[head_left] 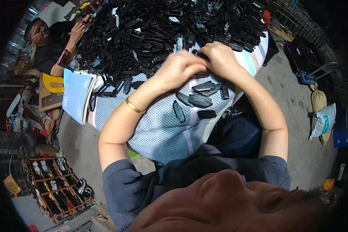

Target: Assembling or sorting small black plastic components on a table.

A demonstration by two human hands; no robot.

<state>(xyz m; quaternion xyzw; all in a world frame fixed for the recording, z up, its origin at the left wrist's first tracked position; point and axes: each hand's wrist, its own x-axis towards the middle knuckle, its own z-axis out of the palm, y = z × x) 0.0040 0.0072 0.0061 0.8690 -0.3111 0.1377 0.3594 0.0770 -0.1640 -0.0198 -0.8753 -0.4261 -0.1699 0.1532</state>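
Both of my hands are together at the near edge of a large heap of black plastic parts (143,44). My left hand (176,69), a gold bangle on its forearm, has its fingers curled and slightly blurred; whatever is between them is hidden. My right hand (219,58) is closed, its fingertips pinched at a small black plastic part whose shape is mostly covered. Just below the hands, several loose parts lie on the patterned cloth: a curved black shell (200,101), a slim oval piece (179,111) and a small dark block (207,114).
A patterned cloth (154,131) covers the table. At its left edge sits a blue notebook (77,96) beside a yellow-handled item (52,83). Across to the upper left, another person's hands (81,28) work by the heap. Sacks (323,121) stand on the floor to the right.
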